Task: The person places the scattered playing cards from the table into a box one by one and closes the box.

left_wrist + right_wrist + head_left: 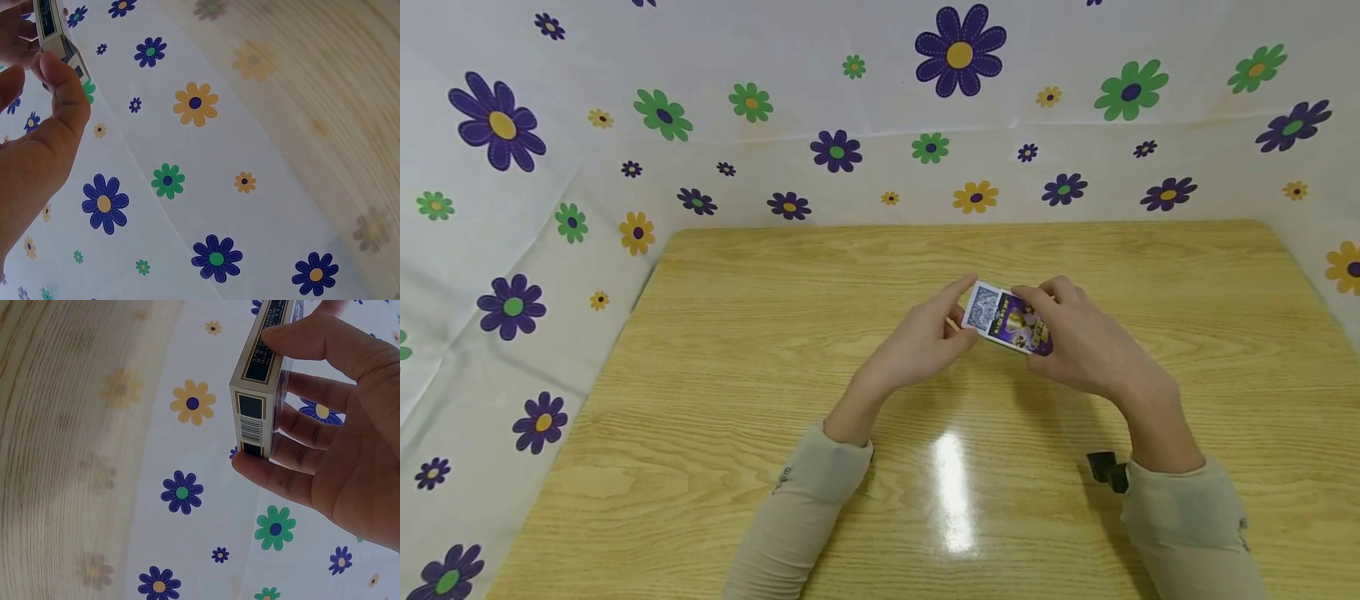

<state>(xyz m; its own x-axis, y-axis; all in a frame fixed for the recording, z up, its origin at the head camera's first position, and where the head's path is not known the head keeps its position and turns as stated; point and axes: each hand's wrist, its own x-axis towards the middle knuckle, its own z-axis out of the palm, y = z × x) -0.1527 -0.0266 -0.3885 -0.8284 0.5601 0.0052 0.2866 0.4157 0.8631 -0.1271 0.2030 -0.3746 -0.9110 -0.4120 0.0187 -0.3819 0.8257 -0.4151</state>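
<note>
Above the table, both hands hold a small playing card box (1021,325) with a purple picture on its face. From its left end shows a blue-patterned card back (983,308) with a white border. My left hand (925,335) grips that end, index finger along the far edge and thumb at the near edge. My right hand (1084,340) holds the box's right part between thumb and fingers. In the right wrist view, the box (253,419) shows a barcode on its end and dark, gold-bordered side panels. Only part of the box (51,25) appears in the left wrist view.
A wood-grain table (700,400) lies beneath the hands, with a bright light reflection near its front. White cloth (880,100) with printed flowers stands behind and to the left and right. A small black object (1107,471) juts from the right sleeve cuff.
</note>
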